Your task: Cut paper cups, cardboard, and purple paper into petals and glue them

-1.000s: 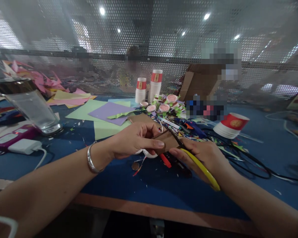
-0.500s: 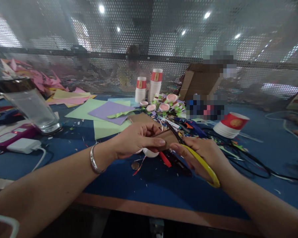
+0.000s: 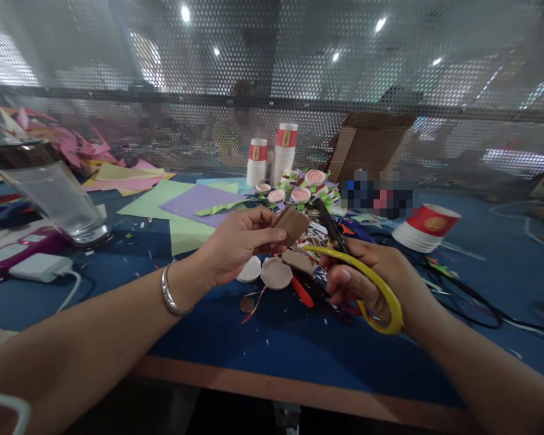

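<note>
Between the thumb and fingers of my left hand (image 3: 249, 238) is a small piece of brown cardboard (image 3: 292, 226), held above the table. My right hand (image 3: 367, 272) is closed around the yellow-handled scissors (image 3: 390, 305), whose dark blades (image 3: 329, 222) point up and away, apart from the cardboard. Below the hands, another cardboard piece (image 3: 299, 261) lies on the table beside two white round discs (image 3: 276, 273). A red marker-like stick (image 3: 303, 292) lies just to their right.
Paper cup stacks (image 3: 284, 151) stand at the back near decorated paper rounds (image 3: 300, 195). Coloured sheets (image 3: 199, 202) spread behind my left hand. A glass jar (image 3: 68, 199) and a purple power strip (image 3: 22, 251) sit left; a red-and-white cup (image 3: 428, 228) and black cables lie right.
The scissors have moved off the cardboard, and a cut piece now lies on the table below. My left hand has lifted the remaining cardboard slightly and turned it.
</note>
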A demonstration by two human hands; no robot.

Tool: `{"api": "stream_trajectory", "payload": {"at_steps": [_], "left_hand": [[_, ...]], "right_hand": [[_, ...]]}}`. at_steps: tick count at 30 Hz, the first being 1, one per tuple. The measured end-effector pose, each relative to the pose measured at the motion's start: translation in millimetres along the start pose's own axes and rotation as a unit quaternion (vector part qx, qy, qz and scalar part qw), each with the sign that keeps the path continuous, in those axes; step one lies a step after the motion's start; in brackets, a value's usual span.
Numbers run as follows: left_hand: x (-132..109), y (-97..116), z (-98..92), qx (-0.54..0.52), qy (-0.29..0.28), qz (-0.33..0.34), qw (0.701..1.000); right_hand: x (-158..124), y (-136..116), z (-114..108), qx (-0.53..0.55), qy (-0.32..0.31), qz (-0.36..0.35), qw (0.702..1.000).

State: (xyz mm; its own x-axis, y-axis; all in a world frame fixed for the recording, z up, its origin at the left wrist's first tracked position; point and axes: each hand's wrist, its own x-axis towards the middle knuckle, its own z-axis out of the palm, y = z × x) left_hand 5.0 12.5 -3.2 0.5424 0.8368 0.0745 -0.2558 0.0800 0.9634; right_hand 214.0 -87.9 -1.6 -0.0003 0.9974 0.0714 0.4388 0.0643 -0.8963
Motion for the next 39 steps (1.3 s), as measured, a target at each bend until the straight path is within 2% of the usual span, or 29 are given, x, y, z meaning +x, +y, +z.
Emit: {"api": "stream_trajectory", "payload": {"at_steps": [3, 7, 10, 13, 16, 22, 30, 39], "left_hand": [[-0.5, 0.6, 1.1, -0.010, 0.013, 0.008, 1.000], [-0.9, 1.3, 3.0, -0.020, 0.034, 0.027, 0.999], [-1.1, 1.3, 4.5, -0.022, 0.047, 0.040, 0.998], [-2.0, 0.8, 6.0, -0.026, 0.047, 0.042, 0.998], [-2.8, -0.1, 6.7, -0.037, 0.046, 0.051, 0.997], [-2.8, 0.5, 6.3, -0.052, 0.081, 0.071, 0.993], [-7.5, -3.5, 14.3, -0.033, 0.030, 0.025, 0.999], [-9.7, -2.6, 17.2, -0.049, 0.015, -0.005, 0.999]], "right_hand": [[3.2, 10.1, -5.2, 0.008, -0.029, -0.066, 0.997], [7.3, 14.3, -8.9, -0.091, -0.013, -0.135, 0.987], [7.2, 7.9, -7.2, -0.182, 0.014, -0.135, 0.974], [6.1, 0.5, -3.8, -0.217, 0.006, -0.129, 0.968], [5.7, -2.0, -1.6, -0.215, -0.004, -0.127, 0.968], [9.7, 3.5, -2.6, -0.229, 0.009, -0.134, 0.964], [10.7, 2.8, -1.5, -0.216, -0.046, -0.137, 0.965], [9.9, 1.6, 0.1, -0.174, -0.061, -0.140, 0.973]]}}
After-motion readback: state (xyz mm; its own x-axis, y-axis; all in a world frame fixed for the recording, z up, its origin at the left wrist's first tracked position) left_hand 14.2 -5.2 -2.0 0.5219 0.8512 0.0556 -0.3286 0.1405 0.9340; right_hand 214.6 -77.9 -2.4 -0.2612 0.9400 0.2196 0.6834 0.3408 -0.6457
